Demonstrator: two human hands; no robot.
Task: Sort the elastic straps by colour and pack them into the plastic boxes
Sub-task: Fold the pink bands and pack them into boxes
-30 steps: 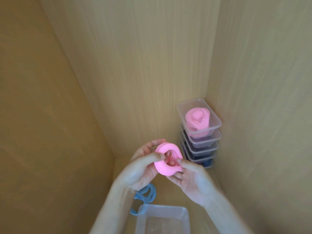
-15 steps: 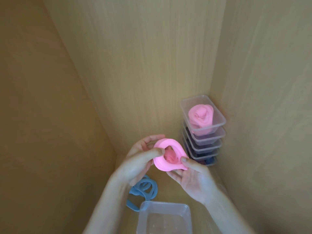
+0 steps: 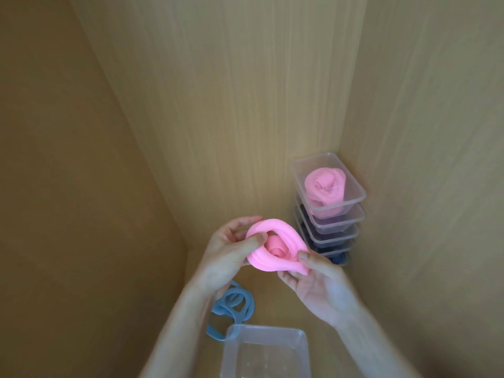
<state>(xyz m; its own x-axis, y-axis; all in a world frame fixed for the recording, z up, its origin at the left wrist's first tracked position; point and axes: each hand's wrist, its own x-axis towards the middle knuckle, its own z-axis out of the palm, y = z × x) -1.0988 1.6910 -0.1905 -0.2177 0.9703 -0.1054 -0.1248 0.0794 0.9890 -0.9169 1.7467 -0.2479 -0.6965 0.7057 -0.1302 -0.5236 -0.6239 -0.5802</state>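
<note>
A pink elastic strap [image 3: 275,248], coiled into a loose roll, is held in the air between both hands. My left hand [image 3: 229,255] pinches its left side, thumb on the rim. My right hand [image 3: 317,285] grips its lower right edge. In the far right corner stands a stack of clear plastic boxes [image 3: 328,214]; the top box [image 3: 357,192] holds another rolled pink strap [image 3: 324,189], and the lower boxes hold dark straps. A blue-grey strap [image 3: 234,304] lies coiled on the floor under my left wrist. An empty clear box [image 3: 264,350] sits at the near edge.
Wooden panels enclose the space on the left [image 3: 68,214], back [image 3: 231,105] and right [image 3: 436,186]. The wooden floor [image 3: 270,298] is narrow, between the stack and the empty box.
The pink strap has been wound tighter, with an inner curl now showing in its middle. Both hands have shifted slightly; the view has tilted a little.
</note>
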